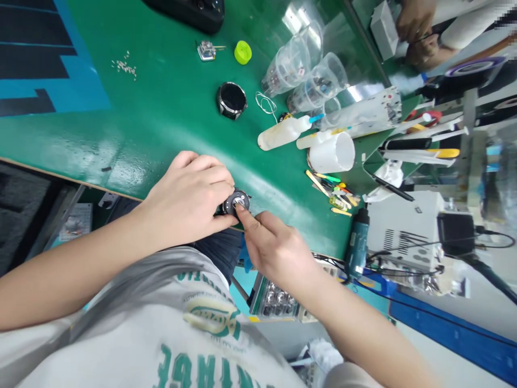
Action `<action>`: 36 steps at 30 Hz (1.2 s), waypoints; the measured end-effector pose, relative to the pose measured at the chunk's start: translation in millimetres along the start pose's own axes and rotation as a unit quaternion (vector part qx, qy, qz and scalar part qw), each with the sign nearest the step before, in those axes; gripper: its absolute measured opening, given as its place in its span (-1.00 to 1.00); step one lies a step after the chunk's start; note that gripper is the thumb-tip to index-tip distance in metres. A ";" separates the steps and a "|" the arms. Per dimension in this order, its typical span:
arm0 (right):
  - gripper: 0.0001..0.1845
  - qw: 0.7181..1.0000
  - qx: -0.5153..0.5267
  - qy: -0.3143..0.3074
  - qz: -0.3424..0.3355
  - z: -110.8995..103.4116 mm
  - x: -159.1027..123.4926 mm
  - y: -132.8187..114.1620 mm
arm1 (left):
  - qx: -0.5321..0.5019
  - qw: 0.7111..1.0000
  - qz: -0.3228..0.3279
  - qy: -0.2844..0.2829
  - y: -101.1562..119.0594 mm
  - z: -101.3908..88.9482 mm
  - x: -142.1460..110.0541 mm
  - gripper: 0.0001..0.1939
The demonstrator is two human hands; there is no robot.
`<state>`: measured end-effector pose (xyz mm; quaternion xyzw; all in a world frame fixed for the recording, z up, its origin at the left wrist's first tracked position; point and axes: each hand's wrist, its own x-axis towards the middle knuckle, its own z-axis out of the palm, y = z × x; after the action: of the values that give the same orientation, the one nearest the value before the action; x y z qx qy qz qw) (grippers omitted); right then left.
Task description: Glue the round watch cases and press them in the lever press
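My left hand (194, 194) is closed around the edge of a round smartwatch case (230, 203), its thumb and fingertips at the rim. The case lies at the front edge of the green table, its dark underside facing up with a lighter centre. From the other side, the index fingertip of my right hand (278, 248) presses on that centre. My right hand's other fingers are curled in, and whether they hold something small is hidden. Farther up the table lies another round smartwatch (232, 100) with a black face and silver rim.
Clear plastic cups (291, 62) of small parts, a white squeeze bottle (283, 133) and a white cup (332, 153) stand right. Tiny parts (126, 67) lie scattered beside a blue mat (84, 81). A green cap (243, 52) sits farther back. Another person's hands (420, 32) are top right.
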<state>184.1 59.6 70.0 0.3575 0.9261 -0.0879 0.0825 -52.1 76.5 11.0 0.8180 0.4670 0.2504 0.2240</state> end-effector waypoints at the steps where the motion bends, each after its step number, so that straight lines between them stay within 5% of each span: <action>1: -0.50 1.000 0.011 0.020 0.006 6.7 -3.9 0.6 | -0.001 1.000 -0.002 -0.002 0.0 0.2 0.0 -0.77; 11: -0.48 0.996 -0.086 0.002 -0.007 -4.4 8.8 -6.7 | 0.034 0.999 -0.006 0.005 5.2 0.5 -4.2 -0.70; 20: -0.53 0.985 -0.039 0.166 -0.010 36.1 3.3 -1.5 | 0.056 0.998 -0.010 0.013 4.6 2.4 -1.8 -0.73; 24: -0.38 0.976 -0.015 0.217 -0.016 47.9 1.9 0.1 | 0.060 0.998 -0.014 0.014 5.0 3.4 -2.3 -0.69; 27: -0.30 0.969 0.010 0.246 0.006 53.0 2.1 -1.5 | 0.061 0.998 -0.015 0.007 5.6 3.3 -2.2 -0.64; 33: -0.46 0.944 0.114 0.304 0.059 54.5 3.3 -2.3 | 0.059 0.998 -0.017 0.009 4.8 3.3 -2.6 -0.58; 36: -0.53 0.941 0.083 0.309 0.108 48.7 0.8 14.5 | 0.053 0.998 -0.024 0.004 3.5 2.8 -3.3 -0.55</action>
<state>197.7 59.9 21.0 0.4707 0.8512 -0.0398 -0.2289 -49.5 71.7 10.3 0.8164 0.5000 0.2226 0.1843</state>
